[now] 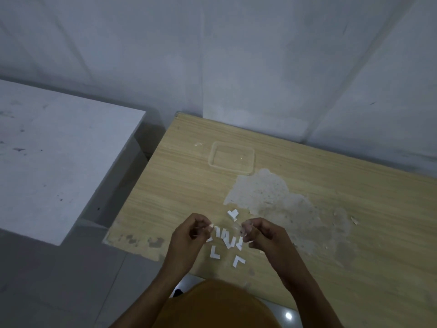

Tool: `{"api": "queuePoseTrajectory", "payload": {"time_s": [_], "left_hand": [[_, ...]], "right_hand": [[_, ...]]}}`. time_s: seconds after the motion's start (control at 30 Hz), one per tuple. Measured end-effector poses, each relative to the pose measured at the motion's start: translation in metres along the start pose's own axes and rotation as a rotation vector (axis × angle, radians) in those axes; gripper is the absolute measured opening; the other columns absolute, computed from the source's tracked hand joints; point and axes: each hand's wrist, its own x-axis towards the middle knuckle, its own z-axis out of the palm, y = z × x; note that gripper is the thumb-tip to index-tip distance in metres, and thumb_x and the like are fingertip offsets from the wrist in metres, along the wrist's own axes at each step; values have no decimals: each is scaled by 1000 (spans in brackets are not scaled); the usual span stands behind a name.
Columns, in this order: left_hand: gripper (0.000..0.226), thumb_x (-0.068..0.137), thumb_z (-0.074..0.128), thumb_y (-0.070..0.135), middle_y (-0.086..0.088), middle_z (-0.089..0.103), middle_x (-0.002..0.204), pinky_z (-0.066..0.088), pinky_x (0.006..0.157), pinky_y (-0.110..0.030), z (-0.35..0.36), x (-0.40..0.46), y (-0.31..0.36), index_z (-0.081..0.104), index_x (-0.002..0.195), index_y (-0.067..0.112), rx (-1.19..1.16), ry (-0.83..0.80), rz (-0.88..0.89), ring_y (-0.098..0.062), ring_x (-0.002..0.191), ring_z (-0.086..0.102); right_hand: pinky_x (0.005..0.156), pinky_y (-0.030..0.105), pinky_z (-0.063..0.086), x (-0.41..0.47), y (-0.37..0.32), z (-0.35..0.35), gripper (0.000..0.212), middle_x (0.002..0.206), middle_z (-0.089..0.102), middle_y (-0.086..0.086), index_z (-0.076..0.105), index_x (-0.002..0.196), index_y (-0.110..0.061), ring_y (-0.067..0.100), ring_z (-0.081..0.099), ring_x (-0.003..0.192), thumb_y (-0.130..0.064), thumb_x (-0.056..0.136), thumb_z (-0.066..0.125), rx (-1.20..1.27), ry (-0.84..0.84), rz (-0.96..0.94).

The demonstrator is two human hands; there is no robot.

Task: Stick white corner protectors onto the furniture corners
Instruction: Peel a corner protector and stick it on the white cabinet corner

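Left hand pinching a white paper scrap; right hand pinching a clear corner protector; white L-shaped pieces just below both, on worn wooden table.

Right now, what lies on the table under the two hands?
Small white L-shaped pieces lie scattered on the wooden table, below the left hand and right hand. The hands cover part of the pile, so no full count is possible.

You find no readable text, label, brand or number anywhere here. The white pieces on the wooden table carry no print you can make out.
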Motion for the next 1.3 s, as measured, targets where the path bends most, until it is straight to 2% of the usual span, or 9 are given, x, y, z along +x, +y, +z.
{"api": "queuePoseTrajectory", "payload": {"time_s": [0.17, 0.33, 0.47, 0.63, 0.8, 0.93, 1.03, 1.2, 1.3], "left_hand": [[17, 87, 65, 1, 1, 68, 68, 51, 65, -28, 30, -2, -50, 66, 79, 16, 15, -22, -264, -9, 66, 65], [20, 89, 63, 2, -5, 67, 73, 51, 66, -35, 66, 17, -66, 65, 75, 16, 111, -53, -313, -22, 73, 64], [20, 92, 55, 0, -14, 69, 105, 51, 85, -36, 86, 29, -65, 70, 106, 3, 204, -102, -309, -28, 99, 64], [30, 91, 59, 7, -3, 59, 124, 47, 96, -31, 83, 19, -48, 63, 120, 12, 256, -41, -253, -18, 111, 57], [35, 91, 57, 1, 5, 58, 122, 52, 87, -28, 55, -4, -32, 61, 118, 23, 161, 0, -108, -9, 109, 57], [42, 92, 55, 3, 14, 57, 120, 49, 79, -14, 22, -18, -18, 57, 117, 37, 86, 6, -36, 5, 105, 54], [35, 93, 57, 9, 16, 60, 115, 51, 80, -17, -10, -30, -13, 58, 114, 37, 82, 24, 27, 2, 103, 57], [13, 92, 62, 15, 9, 67, 98, 52, 76, -22, -92, -50, -22, 68, 102, 20, 83, 104, 64, -6, 87, 63], [14, 91, 62, 15, 11, 68, 95, 52, 75, -23, -149, -64, -33, 70, 99, 24, 54, 173, 49, -6, 86, 64]], "right_hand": [[72, 22, 54, -8, 21, -15, 19, 89, 72, -2, 71, 86, -22, 13, 69, 85, -33, 94, 58, 40, 6, 104], [75, 25, 54, -5, 36, -29, 19, 91, 72, -1, 72, 86, -20, 14, 69, 84, -34, 92, 61, 97, 12, 194], [71, 22, 54, 0, 41, -34, 17, 90, 72, -3, 72, 84, -22, 13, 69, 81, -33, 91, 61, 111, -1, 206], [71, 23, 54, 9, 46, -24, 19, 89, 72, 0, 71, 79, -24, 14, 68, 81, -30, 93, 60, 82, -77, 237], [70, 24, 52, 23, 40, 4, 19, 86, 72, 4, 72, 82, -20, 15, 67, 78, -29, 93, 60, 94, -135, 256], [65, 23, 52, 33, 27, 35, 20, 84, 71, 8, 72, 86, -15, 16, 66, 75, -26, 94, 58, 153, -163, 268], [64, 22, 51, 35, 18, 69, 23, 85, 71, 8, 71, 85, -13, 13, 65, 73, -27, 95, 55, 161, -200, 263], [59, 19, 49, 34, 0, 156, 23, 76, 68, 4, 69, 87, -10, 10, 60, 66, -27, 94, 55, 183, -283, 292], [58, 19, 48, 32, -14, 217, 23, 74, 69, 3, 68, 86, -11, 11, 60, 63, -26, 95, 55, 199, -336, 283]]}}
